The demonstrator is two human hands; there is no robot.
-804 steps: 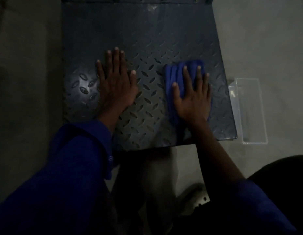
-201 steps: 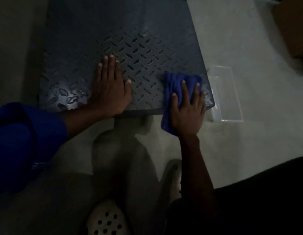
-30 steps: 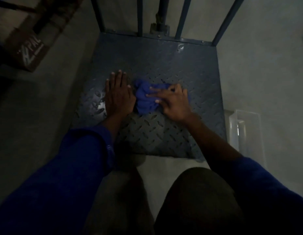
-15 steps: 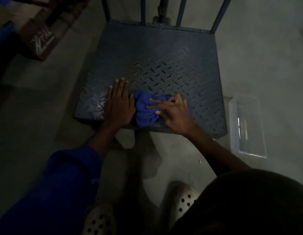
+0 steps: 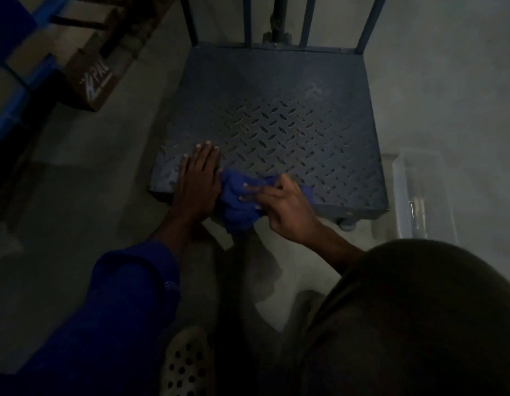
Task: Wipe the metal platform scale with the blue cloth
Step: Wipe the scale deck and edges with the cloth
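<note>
While the left hand [image 5: 198, 181] lies flat with fingers open at the platform scale's [image 5: 276, 115] near edge, the right hand [image 5: 285, 207] pinches the bunched blue cloth [image 5: 236, 201] there, overhanging. Soft and light, it likely grips anywhere.

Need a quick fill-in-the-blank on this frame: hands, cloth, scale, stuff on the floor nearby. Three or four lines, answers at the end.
1. The blue cloth is pressed under the fingers of the ____ hand.
2. The left hand lies ____ on the platform scale, palm down.
3. The cloth sits bunched at the scale's ____ edge, partly hanging over it.
4. The clear plastic container stands on the floor to the ____ of the scale.

Missing words: right; flat; near; right
</note>
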